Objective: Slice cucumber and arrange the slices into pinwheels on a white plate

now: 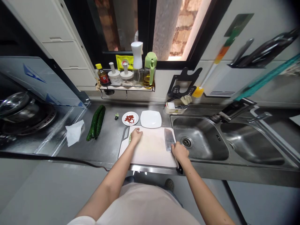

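My right hand (pixel 181 151) is wrapped round the black handle of a cleaver (pixel 169 139), whose broad blade lies flat near the right edge of the white cutting board (pixel 153 153). On the board's left part rests my left hand (pixel 136 136), its fingers curled in; what they hold, if anything, is hidden. Green slices (pixel 129 138), partly covered by that hand, show beside it. Just behind the board are a white plate (pixel 151 119) and a small round plate (pixel 125 122) bearing chopped red pieces (pixel 129 118).
Two cucumbers (pixel 96 122) lie on the steel counter at left, near a crumpled white tissue (pixel 74 132) and a small green end piece (pixel 116 116). A double sink (pixel 199 137) adjoins the board on the right. Bottles and jars fill a wall rack (pixel 127 88).
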`<state>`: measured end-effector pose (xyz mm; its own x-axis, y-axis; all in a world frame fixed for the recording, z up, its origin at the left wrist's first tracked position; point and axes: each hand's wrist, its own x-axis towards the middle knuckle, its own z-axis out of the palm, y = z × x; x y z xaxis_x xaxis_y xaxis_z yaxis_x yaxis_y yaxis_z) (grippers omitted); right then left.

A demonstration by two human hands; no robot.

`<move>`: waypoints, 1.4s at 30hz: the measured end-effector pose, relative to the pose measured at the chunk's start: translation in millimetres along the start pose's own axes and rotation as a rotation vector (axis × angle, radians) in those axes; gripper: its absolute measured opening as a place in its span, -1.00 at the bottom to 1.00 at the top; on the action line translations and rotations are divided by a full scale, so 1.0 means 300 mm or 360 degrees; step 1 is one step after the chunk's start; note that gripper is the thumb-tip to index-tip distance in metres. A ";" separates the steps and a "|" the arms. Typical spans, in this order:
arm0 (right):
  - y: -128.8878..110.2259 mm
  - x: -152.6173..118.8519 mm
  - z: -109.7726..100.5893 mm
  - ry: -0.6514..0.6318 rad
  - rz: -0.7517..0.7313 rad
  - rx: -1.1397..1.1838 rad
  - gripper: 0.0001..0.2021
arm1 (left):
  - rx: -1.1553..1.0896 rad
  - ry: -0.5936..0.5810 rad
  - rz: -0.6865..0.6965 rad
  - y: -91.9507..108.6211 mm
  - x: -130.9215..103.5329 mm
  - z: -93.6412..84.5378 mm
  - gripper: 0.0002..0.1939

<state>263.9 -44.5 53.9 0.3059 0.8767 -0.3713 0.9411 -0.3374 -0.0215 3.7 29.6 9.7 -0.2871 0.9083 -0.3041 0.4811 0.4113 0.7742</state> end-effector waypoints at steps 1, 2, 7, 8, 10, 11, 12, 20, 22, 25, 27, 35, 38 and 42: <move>0.000 0.000 0.000 -0.0004 -0.0001 -0.0010 -0.59 | 0.0010 0.0003 0.0000 0.004 0.009 0.003 -0.55; 0.001 0.000 0.001 -0.0009 -0.0005 -0.0018 -0.58 | 0.0019 0.0007 0.0001 0.008 0.018 0.005 -0.54; 0.005 0.009 -0.021 -0.0012 -0.0012 -0.0036 -0.58 | 0.0029 0.0020 0.0010 0.021 0.063 0.018 -0.51; 0.002 0.016 -0.033 0.0008 -0.0001 -0.0026 -0.57 | 0.0037 0.0028 0.0011 0.023 0.072 0.020 -0.51; -0.014 0.039 -0.063 0.0078 0.0007 0.0028 -0.56 | 0.0064 0.0039 0.0002 0.026 0.089 0.023 -0.51; -0.027 0.055 -0.079 0.0113 -0.0014 0.0078 -0.56 | 0.0078 0.0038 -0.0011 0.028 0.096 0.025 -0.52; -0.043 0.074 -0.093 0.0125 -0.0058 0.0134 -0.56 | 0.0090 0.0034 -0.0027 0.030 0.102 0.026 -0.52; -0.203 0.253 -0.120 0.0083 -0.0170 0.0363 -0.61 | 0.0155 0.0041 -0.0079 0.054 0.127 0.033 -0.66; -0.233 0.288 -0.117 0.0080 -0.0151 0.0395 -0.60 | 0.0170 0.0035 -0.0089 0.060 0.136 0.038 -0.70; -0.268 0.329 -0.114 0.0062 -0.0180 0.0450 -0.60 | 0.0184 0.0008 -0.0113 0.066 0.153 0.044 -0.76; -0.287 0.350 -0.111 0.0039 -0.0185 0.0475 -0.60 | 0.0187 -0.0001 -0.0123 0.068 0.164 0.047 -0.79; -0.323 0.403 -0.093 -0.0017 -0.0164 0.0513 -0.60 | 0.0177 -0.0003 -0.0150 0.066 0.191 0.053 -0.85; -0.323 0.420 -0.083 -0.0029 -0.0145 0.0545 -0.61 | 0.0170 -0.0004 -0.0139 0.066 0.193 0.057 -0.85; -0.319 0.441 -0.070 -0.0019 -0.0150 0.0601 -0.66 | 0.0169 -0.0004 -0.0148 0.074 0.193 0.060 -0.84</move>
<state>217.4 111.1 26.2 0.2170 0.9065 -0.3622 0.8450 -0.3602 -0.3953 12.6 92.6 -0.8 -0.3328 0.8660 -0.3733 0.5372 0.4995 0.6797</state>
